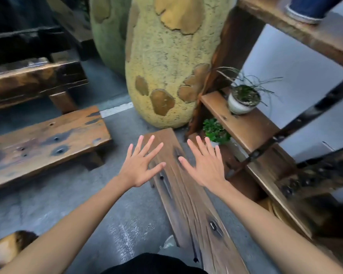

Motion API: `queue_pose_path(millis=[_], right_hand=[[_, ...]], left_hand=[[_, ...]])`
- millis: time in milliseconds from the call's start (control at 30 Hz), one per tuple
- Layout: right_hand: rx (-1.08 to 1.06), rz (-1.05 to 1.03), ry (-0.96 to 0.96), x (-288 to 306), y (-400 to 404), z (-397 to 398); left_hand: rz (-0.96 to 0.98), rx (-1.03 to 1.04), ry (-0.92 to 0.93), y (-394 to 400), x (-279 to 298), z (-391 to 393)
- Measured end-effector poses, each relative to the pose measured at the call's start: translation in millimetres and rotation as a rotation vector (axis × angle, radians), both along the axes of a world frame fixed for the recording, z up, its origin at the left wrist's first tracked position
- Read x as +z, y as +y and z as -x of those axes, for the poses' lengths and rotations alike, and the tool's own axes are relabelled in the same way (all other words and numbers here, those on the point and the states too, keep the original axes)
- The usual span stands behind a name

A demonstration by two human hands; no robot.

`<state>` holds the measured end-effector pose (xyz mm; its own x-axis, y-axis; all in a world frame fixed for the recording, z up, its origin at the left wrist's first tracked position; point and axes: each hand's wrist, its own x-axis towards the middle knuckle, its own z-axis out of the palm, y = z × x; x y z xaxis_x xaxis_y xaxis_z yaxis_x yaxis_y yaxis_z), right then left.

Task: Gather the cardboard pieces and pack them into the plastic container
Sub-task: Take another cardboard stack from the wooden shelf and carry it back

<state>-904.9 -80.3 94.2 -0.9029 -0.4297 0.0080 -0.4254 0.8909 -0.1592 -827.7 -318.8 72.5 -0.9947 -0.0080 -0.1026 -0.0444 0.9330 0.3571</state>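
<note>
Left hand: my left hand [140, 164] was stretched out in front of me, palm down, fingers spread wide, holding nothing.
Right hand: my right hand [204, 163] was beside it, a little apart, also palm down with fingers fanned wide and nothing in it.
Arms: both forearms were bare and reached forward from the bottom corners of the view.
Under the hands: a long brown wooden plank [188, 196] ran from near my body away toward a big rock; both hands were over its far end, though I could not tell whether they touched it.
Floor: grey concrete floor [83, 210] lay on both sides of the plank.
Ahead: a tall, rough yellow-green boulder [172, 56] with brown patches stood just past the plank's end.
Left side: a low, weathered wooden bench [44, 143] sat well apart from my left hand.
Right side: a slanted wooden shelf unit [251, 127] held a white potted plant [243, 99], with a small leafy green plant [215, 131] below it, near my right fingertips.
Cardboard pieces and plastic container: neither showed anywhere in this view.
</note>
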Motion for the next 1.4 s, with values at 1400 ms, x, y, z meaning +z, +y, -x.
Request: queue_pose_path(millis=[1400], right_hand=[[-1.067, -0.006, 0.441, 231, 335, 56]], left_hand=[[-0.367, -1.194, 0.473, 410, 258, 311]])
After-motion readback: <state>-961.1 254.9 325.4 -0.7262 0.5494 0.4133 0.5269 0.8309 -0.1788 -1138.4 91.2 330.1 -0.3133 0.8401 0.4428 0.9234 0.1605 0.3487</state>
